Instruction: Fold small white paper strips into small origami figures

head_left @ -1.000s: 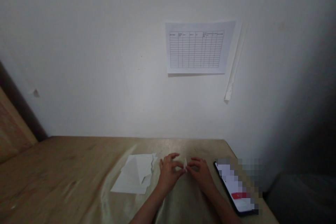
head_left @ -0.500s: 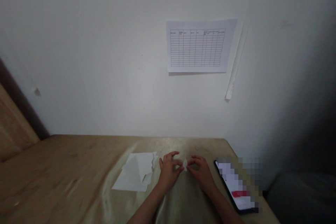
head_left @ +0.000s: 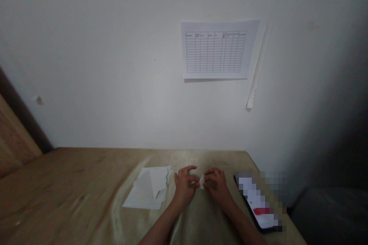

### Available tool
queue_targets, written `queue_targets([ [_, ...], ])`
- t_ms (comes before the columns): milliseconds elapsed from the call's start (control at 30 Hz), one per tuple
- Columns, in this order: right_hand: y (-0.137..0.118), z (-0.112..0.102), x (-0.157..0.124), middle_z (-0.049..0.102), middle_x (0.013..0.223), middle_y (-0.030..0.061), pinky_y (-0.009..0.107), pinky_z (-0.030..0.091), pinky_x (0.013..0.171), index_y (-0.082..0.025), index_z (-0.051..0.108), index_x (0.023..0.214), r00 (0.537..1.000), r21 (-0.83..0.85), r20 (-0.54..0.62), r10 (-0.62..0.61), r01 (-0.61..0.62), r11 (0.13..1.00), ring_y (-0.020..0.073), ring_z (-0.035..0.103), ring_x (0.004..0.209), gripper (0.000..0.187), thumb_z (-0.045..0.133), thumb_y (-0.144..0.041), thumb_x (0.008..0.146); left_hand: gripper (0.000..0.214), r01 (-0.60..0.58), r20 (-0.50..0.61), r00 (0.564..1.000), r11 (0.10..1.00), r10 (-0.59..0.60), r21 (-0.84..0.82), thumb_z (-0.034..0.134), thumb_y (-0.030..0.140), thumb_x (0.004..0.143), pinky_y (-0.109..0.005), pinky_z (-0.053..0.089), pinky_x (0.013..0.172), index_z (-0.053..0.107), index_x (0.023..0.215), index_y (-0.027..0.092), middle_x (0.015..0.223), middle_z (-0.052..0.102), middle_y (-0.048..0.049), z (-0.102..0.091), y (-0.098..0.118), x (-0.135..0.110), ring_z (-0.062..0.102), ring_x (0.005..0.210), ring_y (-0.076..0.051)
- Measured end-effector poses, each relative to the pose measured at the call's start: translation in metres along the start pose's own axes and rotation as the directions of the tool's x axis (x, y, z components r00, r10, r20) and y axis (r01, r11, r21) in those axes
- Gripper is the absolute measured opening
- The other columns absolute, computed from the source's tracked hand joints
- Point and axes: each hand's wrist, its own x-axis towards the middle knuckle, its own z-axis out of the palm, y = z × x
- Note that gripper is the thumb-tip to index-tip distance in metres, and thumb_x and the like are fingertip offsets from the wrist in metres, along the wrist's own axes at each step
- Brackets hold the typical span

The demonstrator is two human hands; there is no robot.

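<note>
A small piece of white paper (head_left: pixel 201 181), narrow and pointed at the top, is held between my two hands just above the brown covered table. My left hand (head_left: pixel 185 183) pinches its left side between thumb and forefinger, the other fingers lifted and curved. On the right side, the thumb and bent fingers of my right hand (head_left: pixel 216 183) grip it too. Its folds are too small to make out. Left of my left hand lies a loose stack of white paper sheets (head_left: pixel 143 191), some with torn edges.
A phone (head_left: pixel 257 203) with a lit, partly blurred screen lies by the table's right edge. Behind the table (head_left: pixel 80 199) rises a white wall with a printed grid sheet (head_left: pixel 215 51) and a loose paper strip (head_left: pixel 257 72). A wooden panel (head_left: pixel 15 141) stands at far left.
My right hand's fingers have curled in closer around the small paper. My left hand keeps its pinch almost unmoved. The stack and phone stay where they were.
</note>
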Motion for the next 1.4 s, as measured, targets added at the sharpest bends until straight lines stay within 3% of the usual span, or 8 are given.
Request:
queue_targets([
  [133, 0.001, 0.001, -0.001, 0.068, 0.113, 0.0057, 0.043, 0.037, 0.107, -0.026, 0.073, 0.082, 1.0, -0.016, 0.005, -0.006, 0.006, 1.0, 0.0265, 0.052, 0.119, 0.008, 0.065, -0.026, 0.081, 0.018, 0.0, 0.006, 1.0, 1.0, 0.0, 0.01, 0.075, 0.011, 0.07, -0.068, 0.026, 0.114, 0.08, 0.072, 0.029, 0.136, 0.066, -0.0026, 0.0, 0.001, -0.001, 0.051, 0.131, -0.034],
  [367, 0.006, 0.0, 0.004, 0.069, 0.106, 0.0075, 0.046, 0.038, 0.105, -0.025, 0.075, 0.084, 0.998, -0.006, -0.07, 0.003, -0.003, 1.0, 0.0275, 0.055, 0.111, 0.014, 0.064, -0.034, 0.085, 0.006, 0.018, -0.085, 0.996, 1.0, -0.017, 0.013, 0.079, 0.024, 0.075, -0.059, 0.037, 0.11, 0.081, 0.075, 0.029, 0.131, 0.069, -0.0033, 0.004, -0.007, 0.005, 0.055, 0.126, -0.032],
  [567, 0.006, -0.006, 0.005, 0.068, 0.108, 0.0083, 0.047, 0.04, 0.104, -0.028, 0.077, 0.101, 0.999, 0.044, -0.045, 0.031, -0.029, 0.999, 0.0284, 0.054, 0.112, 0.022, 0.066, -0.03, 0.082, 0.006, 0.012, -0.094, 0.995, 1.0, -0.01, 0.014, 0.08, 0.026, 0.076, -0.058, 0.035, 0.111, 0.081, 0.077, 0.031, 0.133, 0.067, -0.0015, 0.004, -0.01, 0.005, 0.054, 0.128, -0.031],
  [767, 0.0, -0.006, 0.004, 0.068, 0.108, 0.0071, 0.047, 0.039, 0.106, -0.028, 0.078, 0.09, 1.0, 0.073, 0.005, 0.021, -0.022, 0.997, 0.028, 0.053, 0.114, 0.015, 0.067, -0.026, 0.08, 0.009, 0.029, -0.044, 0.999, 0.999, -0.028, 0.025, 0.081, 0.025, 0.076, -0.06, 0.031, 0.114, 0.081, 0.08, 0.033, 0.137, 0.063, 0.0001, 0.001, -0.003, 0.001, 0.051, 0.131, -0.032],
  [933, -0.001, -0.007, 0.005, 0.069, 0.109, 0.0069, 0.047, 0.038, 0.107, -0.027, 0.077, 0.085, 0.999, 0.092, -0.009, 0.036, -0.035, 0.995, 0.028, 0.053, 0.116, 0.012, 0.069, -0.036, 0.082, 0.022, 0.048, -0.101, 0.994, 0.999, -0.046, 0.018, 0.082, 0.023, 0.076, -0.057, 0.034, 0.113, 0.08, 0.095, 0.034, 0.133, 0.064, -0.0028, 0.002, -0.004, 0.002, 0.054, 0.127, -0.029],
  [1133, 0.004, -0.006, 0.006, 0.07, 0.105, 0.0087, 0.045, 0.041, 0.104, -0.024, 0.076, 0.081, 0.995, 0.109, -0.074, 0.06, -0.052, 0.993, 0.0287, 0.055, 0.112, 0.016, 0.073, -0.04, 0.079, 0.004, -0.024, -0.098, 0.995, 1.0, 0.024, -0.002, 0.082, 0.031, 0.077, -0.059, 0.033, 0.114, 0.081, 0.081, 0.033, 0.134, 0.064, -0.0022, 0.008, -0.008, 0.003, 0.053, 0.129, -0.031],
  [1400, 0.005, -0.004, 0.006, 0.071, 0.107, 0.0076, 0.047, 0.039, 0.106, -0.027, 0.078, 0.079, 0.998, 0.117, -0.039, 0.056, -0.051, 0.992, 0.0286, 0.056, 0.115, 0.009, 0.074, -0.035, 0.078, 0.007, -0.021, -0.087, 0.996, 1.0, 0.022, 0.009, 0.081, 0.025, 0.077, -0.063, 0.029, 0.116, 0.081, 0.079, 0.032, 0.135, 0.065, -0.0022, 0.01, -0.011, 0.002, 0.053, 0.13, -0.032],
])
